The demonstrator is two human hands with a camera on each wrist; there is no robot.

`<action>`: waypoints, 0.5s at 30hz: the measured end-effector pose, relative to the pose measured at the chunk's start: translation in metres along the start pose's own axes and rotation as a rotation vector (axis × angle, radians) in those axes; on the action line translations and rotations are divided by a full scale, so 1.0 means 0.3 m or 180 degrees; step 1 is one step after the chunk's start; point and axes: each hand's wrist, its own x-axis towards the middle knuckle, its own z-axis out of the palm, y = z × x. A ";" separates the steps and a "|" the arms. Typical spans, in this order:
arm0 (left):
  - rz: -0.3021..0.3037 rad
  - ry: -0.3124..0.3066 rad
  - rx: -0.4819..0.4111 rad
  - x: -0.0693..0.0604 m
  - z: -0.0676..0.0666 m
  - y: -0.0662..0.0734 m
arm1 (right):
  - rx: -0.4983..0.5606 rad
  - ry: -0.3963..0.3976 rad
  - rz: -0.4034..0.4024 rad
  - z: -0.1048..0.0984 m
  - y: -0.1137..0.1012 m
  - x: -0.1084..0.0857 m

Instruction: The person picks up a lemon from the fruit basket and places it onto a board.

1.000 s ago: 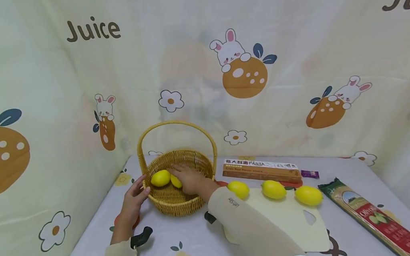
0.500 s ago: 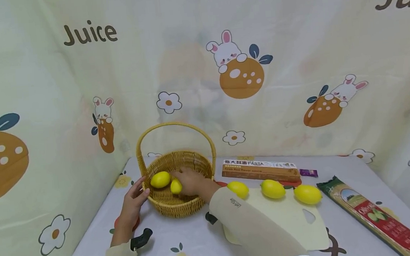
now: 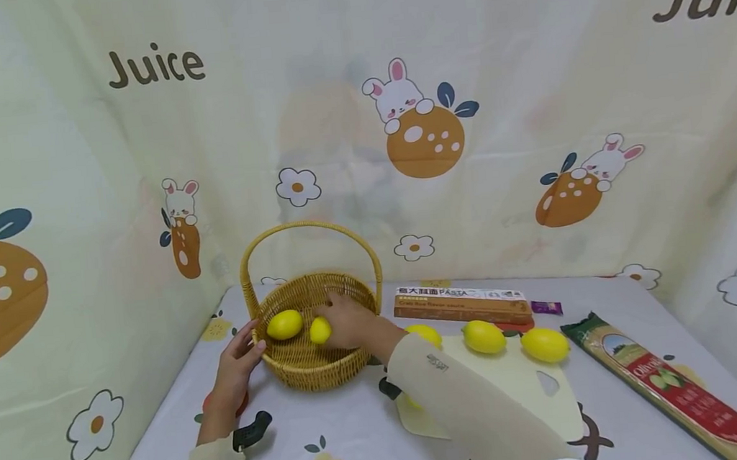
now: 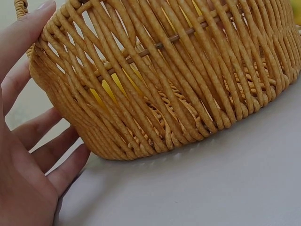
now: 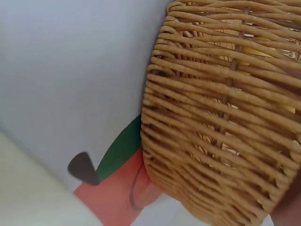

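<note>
Two lemons lie in a round wicker basket (image 3: 312,380) with a tall arched handle. The left lemon (image 3: 284,325) rests alone against the basket's left inner side. My right hand (image 3: 350,323) reaches into the basket and holds the other lemon (image 3: 320,330), seen end-on; most of the fingertips are hidden. With straight, spread fingers, my left hand (image 3: 229,377) rests on the outer left wall and rim. In the left wrist view that hand (image 4: 23,179) touches the woven side. The right wrist view is mostly filled by the basket wall (image 5: 202,117), behind which bits of yellow show.
Several lemons (image 3: 545,346) lie on a cream cutting board (image 3: 519,406) to the right, one mostly behind the right sleeve. Behind stand a pasta box (image 3: 462,306) and a small purple packet (image 3: 546,308). A long pasta bag (image 3: 673,379) lies at the far right.
My right hand, which was over the lemon beside the left one, has drawn back rightward with it, opening a gap between the lemons. The left hand stays at the basket's side.
</note>
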 end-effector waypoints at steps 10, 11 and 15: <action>0.0005 0.0003 0.0014 0.001 -0.005 -0.001 | -0.0091 0.0149 -0.0102 -0.048 0.007 -0.073; 0.0005 -0.0008 0.0009 0.000 -0.005 0.000 | -0.0103 0.0163 -0.0109 -0.054 0.007 -0.082; -0.0019 -0.0051 0.0014 -0.006 -0.002 0.007 | -0.0079 0.0215 -0.0101 -0.071 0.012 -0.120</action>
